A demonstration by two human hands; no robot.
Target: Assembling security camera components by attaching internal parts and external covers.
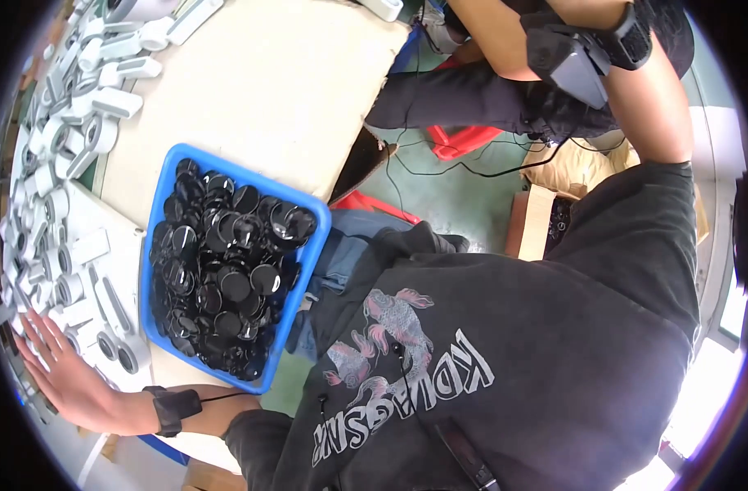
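My left hand is stretched out flat with its fingers spread, and nothing is in it. It reaches over the lower end of a heap of grey-white plastic parts with ring-shaped ends; whether it touches them I cannot tell. Just right of the heap stands a blue plastic basket full of glossy black round caps. My right arm reaches up to the top right edge. Only a bit of my right hand shows past the wrist strap, and its fingers are out of sight.
A pale tabletop runs behind the basket. Another person's forearm and dark-trousered leg are at the top right. Red stools, loose black cables and an open cardboard box are on the green floor.
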